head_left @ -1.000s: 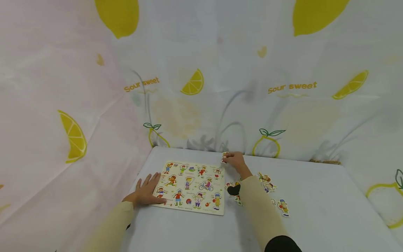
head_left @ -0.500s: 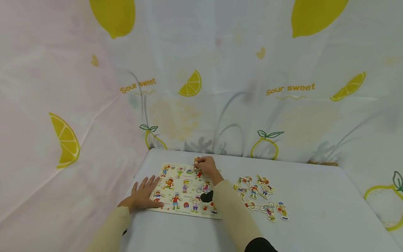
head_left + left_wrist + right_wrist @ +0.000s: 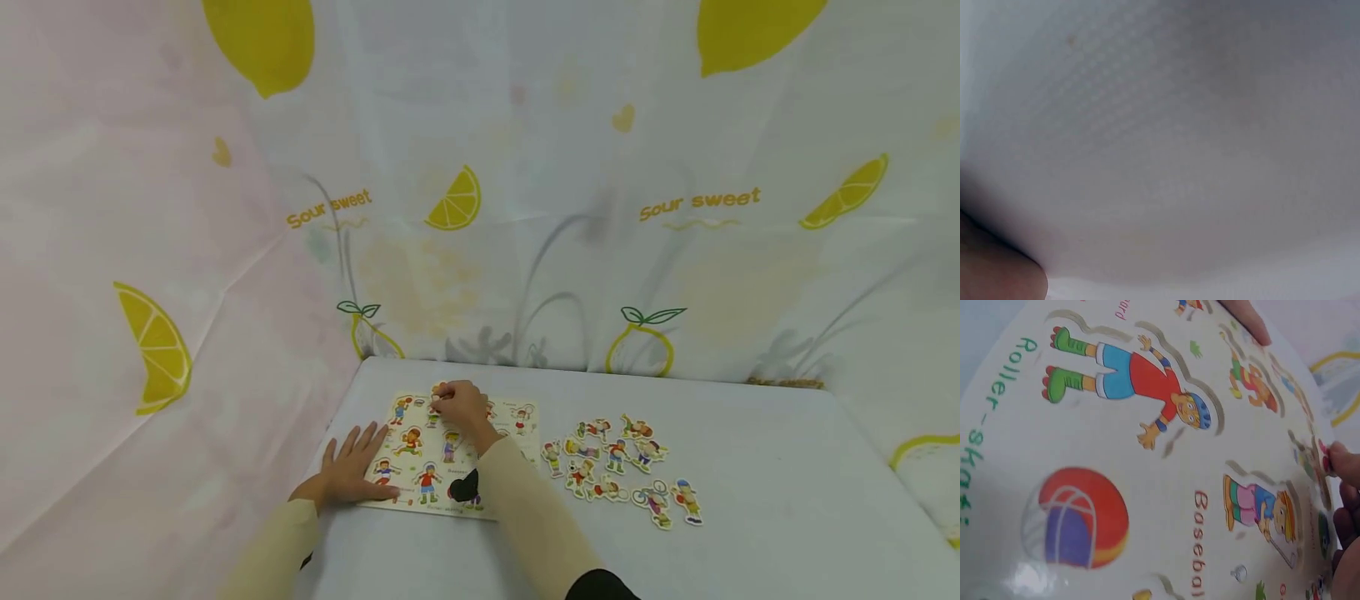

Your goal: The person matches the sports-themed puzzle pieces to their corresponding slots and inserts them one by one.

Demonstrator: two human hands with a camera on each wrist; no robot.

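Where the held piece (image 3: pixel 1320 455) was: over the far-left part of the picture board (image 3: pixel 1160 481), tipped up on its edge; couldn't tell if it actually touched the board or just hovered.
Right hand (image 3: pixel 461 406): thumb and fingers were pinched on that little cutout by one end, with the rest poking out past the tips. Made sense to me, since something that thin doesn't give you much else to grab.
Picture board: lay flat on the tabletop (image 3: pixel 787 467), printed kids sitting inside shallow cutout outlines.
Left hand (image 3: pixel 352 472): fingers spread apart, thumb over the near-left corner, not gripping anything. Pretty sure it was there to keep the board from sliding around.
Loose cutouts (image 3: pixel 617 457): bunched to the right of the board, some touching; probably parked there so the right hand could reach them easily.
Lemon backdrop (image 3: pixel 525 283): hung behind everything.
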